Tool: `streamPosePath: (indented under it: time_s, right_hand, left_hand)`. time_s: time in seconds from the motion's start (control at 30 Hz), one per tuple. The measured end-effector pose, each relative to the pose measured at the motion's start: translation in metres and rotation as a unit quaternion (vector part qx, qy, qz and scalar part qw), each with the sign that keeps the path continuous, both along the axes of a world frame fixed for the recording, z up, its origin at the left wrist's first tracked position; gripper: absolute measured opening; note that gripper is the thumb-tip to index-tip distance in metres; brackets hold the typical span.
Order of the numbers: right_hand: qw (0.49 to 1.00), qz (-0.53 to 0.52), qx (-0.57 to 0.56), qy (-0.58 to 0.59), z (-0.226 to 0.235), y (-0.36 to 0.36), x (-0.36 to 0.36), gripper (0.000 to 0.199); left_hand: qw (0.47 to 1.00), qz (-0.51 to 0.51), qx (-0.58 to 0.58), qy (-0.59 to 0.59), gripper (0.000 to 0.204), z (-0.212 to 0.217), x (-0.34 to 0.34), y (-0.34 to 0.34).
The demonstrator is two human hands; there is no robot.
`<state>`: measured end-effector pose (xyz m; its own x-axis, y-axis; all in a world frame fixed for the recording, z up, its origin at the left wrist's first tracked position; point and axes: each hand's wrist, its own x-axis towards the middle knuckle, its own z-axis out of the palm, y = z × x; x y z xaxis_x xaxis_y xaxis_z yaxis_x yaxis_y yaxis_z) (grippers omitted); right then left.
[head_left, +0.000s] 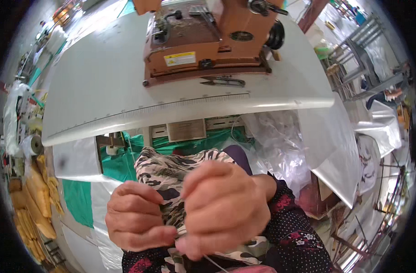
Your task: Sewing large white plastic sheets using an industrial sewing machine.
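Both hands meet low in the picture, over my lap. My left hand (137, 216) is curled, thumb and fingers pinching a small thin thing where it touches my right hand (221, 209), whose fingers are closed too. A thin pale thread (214, 263) runs down from the pinch; the pinched thing itself is too small to tell. Under the hands lies camouflage-patterned cloth (171, 170). A brown sewing machine (208, 38) stands on the white table (103, 86) beyond the hands.
Small thread snips (224, 82) lie on the table in front of the machine. Clear plastic sheeting (285, 145) hangs at the right, green cloth (119, 166) below the table edge, yellow stacked material (37, 200) at the left. Metal racks (353, 63) stand far right.
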<state>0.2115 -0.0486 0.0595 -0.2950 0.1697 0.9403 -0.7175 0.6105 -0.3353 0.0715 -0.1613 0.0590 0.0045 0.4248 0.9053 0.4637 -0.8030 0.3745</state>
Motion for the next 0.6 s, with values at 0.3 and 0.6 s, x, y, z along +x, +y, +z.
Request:
streamPosePath:
  time_s: [0.3, 0.6]
  right_hand:
    - [0.960, 0.007, -0.246, -0.137, -0.038, 0.007, 0.013, 0.008]
    - [0.922, 0.067, -0.374, -0.073, -0.053, -0.023, 0.023, 0.007]
  left_hand:
    - [0.965, 0.148, -0.211, -0.039, 0.011, -0.014, 0.018, 0.008]
    - [0.947, 0.152, -0.259, -0.111, 0.008, -0.016, 0.052, 0.000]
